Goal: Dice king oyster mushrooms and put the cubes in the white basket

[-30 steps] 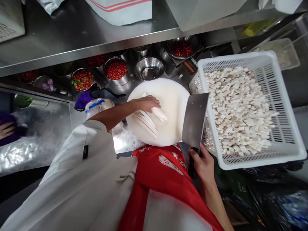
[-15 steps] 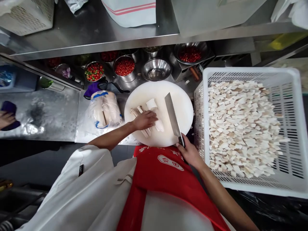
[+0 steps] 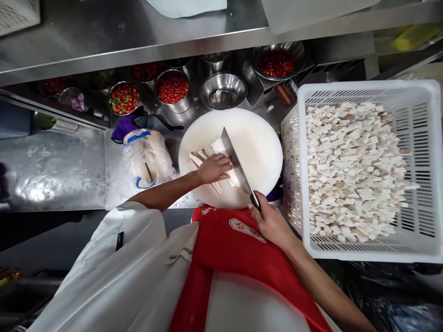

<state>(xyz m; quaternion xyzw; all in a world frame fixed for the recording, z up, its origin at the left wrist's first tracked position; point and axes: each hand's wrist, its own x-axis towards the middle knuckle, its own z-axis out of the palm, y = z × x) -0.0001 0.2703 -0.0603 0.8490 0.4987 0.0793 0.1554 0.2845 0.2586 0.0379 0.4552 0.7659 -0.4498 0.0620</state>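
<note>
A round white cutting board [image 3: 263, 138] lies in front of me. My right hand [image 3: 268, 216] grips the black handle of a cleaver [image 3: 238, 168], its blade slanting up and left along the right side of a white piece [image 3: 218, 146]. On that piece rests my left hand [image 3: 215, 168], fingers bent and pressing it to the board. Pale slices [image 3: 195, 160] lie on the board to the left, partly under my left hand.
On the right stands a white basket [image 3: 304, 184] of white cut chunks [image 3: 353, 170]. A plastic bag of pale pieces [image 3: 147, 159] lies left of the board. Metal bowls of chopped red chillies [image 3: 173, 88] line the back, below a steel shelf [image 3: 138, 50].
The cleaver has moved left, from bare board to the side of the white piece. My left hand has shifted slightly right over the piece. The camera view has shifted a little.
</note>
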